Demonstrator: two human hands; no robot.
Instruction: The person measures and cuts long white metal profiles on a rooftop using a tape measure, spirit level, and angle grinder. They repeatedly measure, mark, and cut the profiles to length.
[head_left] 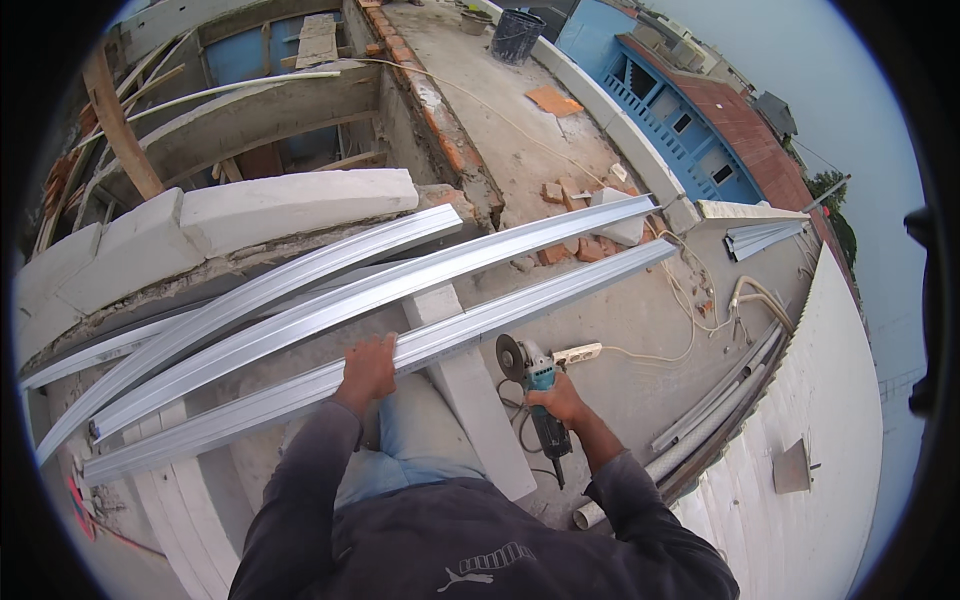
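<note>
My left hand (370, 369) is closed over the nearest long silvery metal channel (480, 322), which lies across a white block (470, 410) in front of me. In my right hand (562, 398) is an angle grinder (545, 385) with a teal and black body, gripped round its middle. Its dark disc (512, 357) stands a little to the near side of the channel, apart from it. Two more metal channels, a middle one (380, 288) and a farther one (300, 262), lie beyond, roughly side by side. Whether the disc is spinning I cannot tell.
A white power strip (577, 354) with a pale cord lies right of the grinder. Broken bricks (570, 250) lie past the channels' far ends. Pipes (720, 400) run along the white corrugated sheet (800, 430) at right. Beyond the white block wall (300, 200) is an open drop.
</note>
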